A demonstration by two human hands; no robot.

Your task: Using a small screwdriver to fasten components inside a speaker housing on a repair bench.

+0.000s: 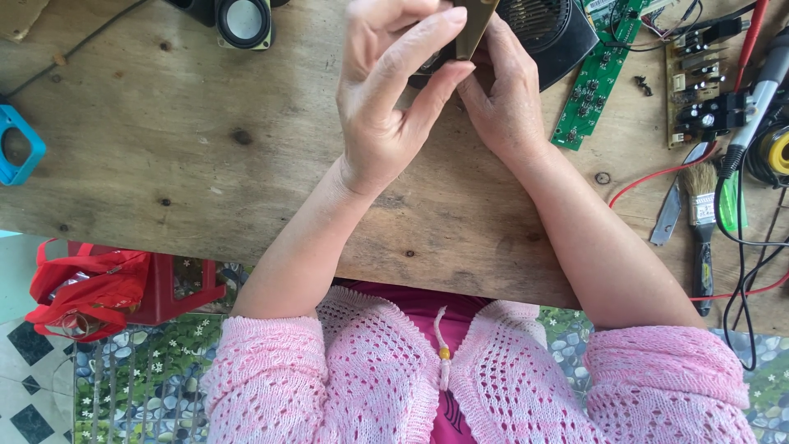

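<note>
My left hand (386,90) and my right hand (503,99) meet over the far middle of a wooden table (205,164). Both are closed around a thin flat brass-coloured piece (474,25) that stands upright between the fingers. Just behind the hands lies a black speaker housing with a grille (555,33), partly hidden by my fingers. What else the hands hold under the brass piece is hidden.
A green circuit board (596,78) and a brown board with black parts (699,90) lie at the right, with red and black wires, a paintbrush (701,214), a utility knife (670,210) and a soldering iron (760,90). A small round speaker (244,20) sits top left, a blue frame (16,148) far left, a red bag (86,288) below.
</note>
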